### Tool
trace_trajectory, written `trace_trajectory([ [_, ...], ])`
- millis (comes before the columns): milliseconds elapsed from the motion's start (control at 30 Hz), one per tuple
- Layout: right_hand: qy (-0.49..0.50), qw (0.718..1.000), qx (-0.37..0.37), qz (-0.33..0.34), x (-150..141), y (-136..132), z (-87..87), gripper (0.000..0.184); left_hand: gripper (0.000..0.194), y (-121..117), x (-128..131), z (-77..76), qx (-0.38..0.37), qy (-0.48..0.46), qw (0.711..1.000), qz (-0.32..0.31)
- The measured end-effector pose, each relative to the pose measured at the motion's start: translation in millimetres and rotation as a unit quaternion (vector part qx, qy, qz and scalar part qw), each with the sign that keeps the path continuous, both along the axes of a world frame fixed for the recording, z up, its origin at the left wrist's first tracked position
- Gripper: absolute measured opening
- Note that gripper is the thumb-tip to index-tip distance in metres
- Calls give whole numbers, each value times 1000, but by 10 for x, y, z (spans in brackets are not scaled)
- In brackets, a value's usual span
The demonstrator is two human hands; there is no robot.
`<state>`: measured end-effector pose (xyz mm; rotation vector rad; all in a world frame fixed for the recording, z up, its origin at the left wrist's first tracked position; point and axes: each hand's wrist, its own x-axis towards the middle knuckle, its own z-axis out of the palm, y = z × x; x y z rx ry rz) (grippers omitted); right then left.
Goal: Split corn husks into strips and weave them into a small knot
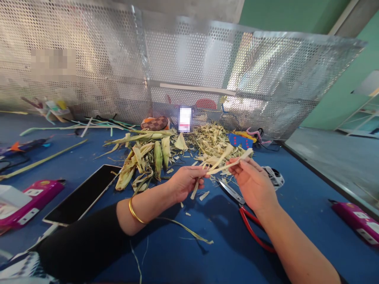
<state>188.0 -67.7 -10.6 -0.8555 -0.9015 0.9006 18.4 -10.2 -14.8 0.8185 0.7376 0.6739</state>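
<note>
Pale strips of corn husk (220, 169) stretch between my two hands above the blue table. My left hand (189, 179), with a gold bangle at the wrist, pinches their left ends, and one strip hangs below its fingers. At the other end my right hand (251, 177) holds the husk between thumb and fingers. Beneath and beside the right hand lie scissors (254, 232) with red handles, their blades pointing to the far left. Behind my hands is a heap of shredded husk (214, 140). Whole husks (158, 157) are piled to its left.
A tablet (84, 193) and a magenta power strip (37, 197) lie on the left; another power strip (359, 221) is at the right. A lit phone screen (185, 118) stands before the perforated metal screen (189, 51). Husk scraps and a thin strand (192, 232) lie in front.
</note>
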Motion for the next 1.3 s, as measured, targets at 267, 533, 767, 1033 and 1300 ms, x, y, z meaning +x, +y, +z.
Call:
trace_trajectory([
  [267, 77, 997, -27, 8, 60, 40, -28, 8, 2, -24, 5, 8, -12, 10, 1000, 0],
  [533, -30, 1000, 6, 4, 21, -20, 8, 12, 10, -26, 19, -54, 59, 53, 996, 39],
  [767, -389, 918, -63, -50, -158, -132, 29, 26, 9, -109, 36, -23, 173, 142, 973, 57],
  [1033, -457, 879, -128, -43, -170, -50, -127, 26, 7, -159, 48, -20, 237, 221, 945, 53],
  [1300, -486, 862, -119, -82, -213, -65, -136, 26, 10, -186, 29, -44, 315, 237, 918, 40],
])
